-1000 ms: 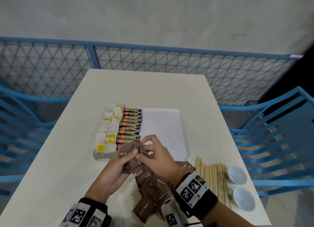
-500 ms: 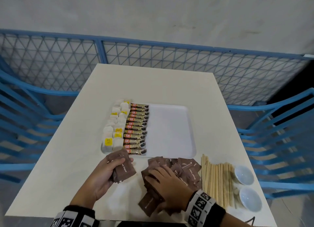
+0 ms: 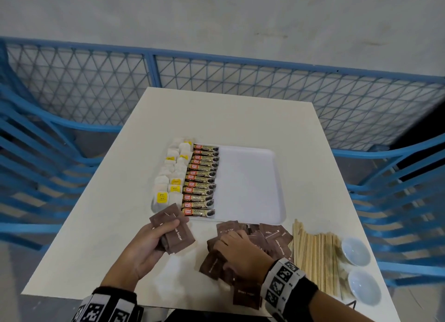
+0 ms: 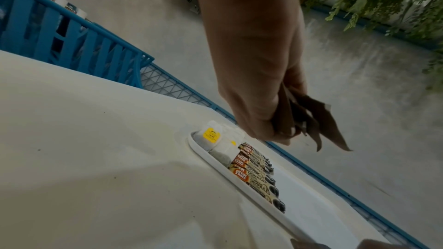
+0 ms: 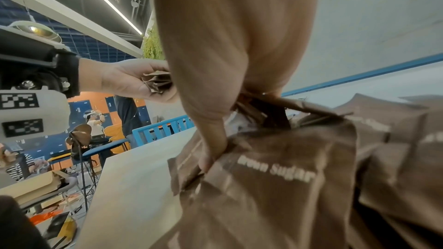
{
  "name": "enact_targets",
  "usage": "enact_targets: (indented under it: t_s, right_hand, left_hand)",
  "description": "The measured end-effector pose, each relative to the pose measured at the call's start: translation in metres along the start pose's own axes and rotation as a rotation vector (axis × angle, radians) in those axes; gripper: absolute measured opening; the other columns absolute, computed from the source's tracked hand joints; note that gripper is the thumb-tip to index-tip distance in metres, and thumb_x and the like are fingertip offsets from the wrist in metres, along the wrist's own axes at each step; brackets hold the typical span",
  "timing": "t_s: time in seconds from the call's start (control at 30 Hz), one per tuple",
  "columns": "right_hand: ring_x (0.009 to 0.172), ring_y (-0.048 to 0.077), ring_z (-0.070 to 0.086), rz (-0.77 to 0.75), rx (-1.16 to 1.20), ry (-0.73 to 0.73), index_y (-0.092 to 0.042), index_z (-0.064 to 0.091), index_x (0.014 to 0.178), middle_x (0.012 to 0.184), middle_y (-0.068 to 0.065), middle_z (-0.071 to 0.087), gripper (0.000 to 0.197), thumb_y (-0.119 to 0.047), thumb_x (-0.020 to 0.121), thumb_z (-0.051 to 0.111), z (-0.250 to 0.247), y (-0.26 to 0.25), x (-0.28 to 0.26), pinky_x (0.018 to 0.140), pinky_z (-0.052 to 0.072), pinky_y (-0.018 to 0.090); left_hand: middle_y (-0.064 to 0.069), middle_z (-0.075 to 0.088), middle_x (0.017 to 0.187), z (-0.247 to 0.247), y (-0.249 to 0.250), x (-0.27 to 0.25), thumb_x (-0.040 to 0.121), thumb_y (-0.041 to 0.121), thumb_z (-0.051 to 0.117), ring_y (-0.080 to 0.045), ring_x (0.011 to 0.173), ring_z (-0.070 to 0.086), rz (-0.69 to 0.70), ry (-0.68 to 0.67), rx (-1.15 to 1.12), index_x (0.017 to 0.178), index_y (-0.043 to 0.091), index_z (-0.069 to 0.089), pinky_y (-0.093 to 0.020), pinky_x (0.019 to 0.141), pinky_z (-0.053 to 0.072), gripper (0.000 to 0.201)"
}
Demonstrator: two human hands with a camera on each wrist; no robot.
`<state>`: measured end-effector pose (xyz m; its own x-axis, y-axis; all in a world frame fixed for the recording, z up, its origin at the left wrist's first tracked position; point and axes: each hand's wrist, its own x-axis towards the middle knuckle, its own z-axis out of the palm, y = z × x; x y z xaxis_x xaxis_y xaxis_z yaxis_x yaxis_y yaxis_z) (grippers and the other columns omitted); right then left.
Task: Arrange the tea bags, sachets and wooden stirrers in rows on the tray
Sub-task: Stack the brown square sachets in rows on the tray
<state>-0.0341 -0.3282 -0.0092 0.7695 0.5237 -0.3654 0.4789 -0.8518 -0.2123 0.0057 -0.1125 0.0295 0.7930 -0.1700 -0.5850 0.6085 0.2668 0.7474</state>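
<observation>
A white tray holds a column of tea bags at its left edge and a column of coffee granule sticks beside it. My left hand grips a small stack of brown sugar sachets just in front of the tray's near left corner. My right hand lies on the loose pile of brown sugar sachets, fingers curled into it and pinching sachets. Wooden stirrers lie in a bundle right of the pile.
Two small white dishes stand at the table's near right corner beside the stirrers. The right half of the tray is bare. Blue chairs flank the table, and a blue mesh fence runs behind it.
My hands have parted: the left kept the stack of sachets and moved left, the right dropped onto the loose pile. The head view shifted, showing more of the table.
</observation>
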Motion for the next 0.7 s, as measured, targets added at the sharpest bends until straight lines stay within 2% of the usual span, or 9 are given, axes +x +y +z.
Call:
enact_targets:
  t_s: [0.13, 0.23, 0.27, 0.33, 0.4, 0.47, 0.57, 0.63, 0.7]
  right_hand:
    - [0.125, 0.025, 0.036, 0.022, 0.119, -0.021, -0.011, 0.044, 0.13, 0.135, 0.008, 0.045, 0.04, -0.021, 0.091, 0.053, -0.006, 0.008, 0.004, 0.103, 0.025, 0.038]
    - [0.121, 0.019, 0.037, 0.03, 0.372, 0.088, -0.009, 0.049, 0.126, 0.13, 0.006, 0.049, 0.038, -0.018, 0.09, 0.055, -0.012, 0.013, 0.001, 0.105, 0.027, 0.028]
    - [0.118, 0.017, 0.039, 0.042, 0.451, 0.136, -0.008, 0.051, 0.124, 0.126, 0.006, 0.051, 0.035, -0.018, 0.09, 0.055, -0.017, 0.013, -0.001, 0.102, 0.026, 0.022]
    - [0.104, 0.011, 0.046, 0.071, 0.597, 0.235, -0.01, 0.054, 0.119, 0.115, 0.003, 0.057, 0.032, -0.019, 0.089, 0.058, -0.026, 0.014, -0.005, 0.09, 0.031, 0.017]
    - [0.086, -0.002, 0.049, 0.109, 0.762, 0.325, -0.016, 0.057, 0.112, 0.098, -0.008, 0.058, 0.026, -0.019, 0.086, 0.063, -0.037, 0.016, -0.006, 0.08, 0.037, 0.014]
    - [0.082, -0.007, 0.056, 0.151, 0.946, 0.394, -0.024, 0.057, 0.105, 0.092, -0.016, 0.06, 0.025, -0.017, 0.084, 0.067, -0.045, 0.019, -0.006, 0.077, 0.043, 0.012]
    - [0.096, 0.008, 0.065, 0.193, 1.207, 0.473, -0.027, 0.057, 0.109, 0.104, -0.003, 0.069, 0.034, -0.01, 0.082, 0.068, -0.053, 0.025, -0.002, 0.088, 0.051, 0.024]
    - [0.1, 0.019, 0.066, 0.207, 1.365, 0.508, -0.02, 0.058, 0.114, 0.108, 0.006, 0.07, 0.036, -0.007, 0.082, 0.067, -0.057, 0.024, 0.002, 0.089, 0.053, 0.032]
    - [0.102, 0.023, 0.065, 0.204, 1.504, 0.535, -0.012, 0.057, 0.119, 0.111, 0.01, 0.069, 0.038, -0.003, 0.083, 0.065, -0.06, 0.022, 0.007, 0.09, 0.053, 0.036]
  left_hand:
    - [-0.015, 0.071, 0.105, 0.001, 0.001, 0.002, 0.087, 0.007, 0.054, -0.023, 0.092, 0.067, -0.043, -0.02, -0.023, 0.107, 0.012, 0.065, -0.037, 0.08, 0.049, 0.022]
    - [-0.02, 0.069, 0.107, 0.004, 0.001, 0.004, 0.085, 0.009, 0.055, -0.034, 0.102, 0.064, -0.07, -0.044, -0.076, 0.11, 0.01, 0.063, -0.049, 0.092, 0.045, 0.026]
    - [-0.02, 0.07, 0.105, 0.006, 0.001, 0.005, 0.086, 0.009, 0.055, -0.034, 0.1, 0.064, -0.072, -0.045, -0.063, 0.108, 0.01, 0.063, -0.048, 0.09, 0.046, 0.023]
    - [-0.018, 0.071, 0.095, 0.012, -0.001, 0.007, 0.09, 0.011, 0.054, -0.031, 0.086, 0.065, -0.054, -0.03, 0.025, 0.105, 0.009, 0.063, -0.037, 0.072, 0.049, 0.018]
    - [-0.017, 0.066, 0.07, 0.02, -0.003, 0.01, 0.093, 0.011, 0.052, -0.026, 0.061, 0.059, -0.022, -0.008, 0.137, 0.104, 0.006, 0.06, -0.028, 0.055, 0.042, 0.015]
    - [-0.011, 0.057, 0.048, 0.028, -0.005, 0.014, 0.094, 0.01, 0.05, -0.019, 0.039, 0.051, -0.004, 0.008, 0.208, 0.104, 0.008, 0.059, -0.021, 0.043, 0.038, 0.013]
    - [-0.007, 0.056, 0.044, 0.041, -0.007, 0.017, 0.095, 0.009, 0.049, -0.016, 0.034, 0.049, -0.003, -0.006, 0.2, 0.114, 0.01, 0.057, -0.02, 0.037, 0.038, 0.021]
    - [-0.005, 0.06, 0.048, 0.05, -0.007, 0.016, 0.095, 0.011, 0.049, -0.015, 0.037, 0.053, -0.006, -0.048, 0.151, 0.119, 0.007, 0.055, -0.021, 0.037, 0.04, 0.025]
    - [-0.004, 0.066, 0.054, 0.062, -0.005, 0.012, 0.097, 0.016, 0.046, -0.013, 0.042, 0.061, -0.032, -0.108, 0.073, 0.115, 0.003, 0.055, -0.019, 0.037, 0.043, 0.025]
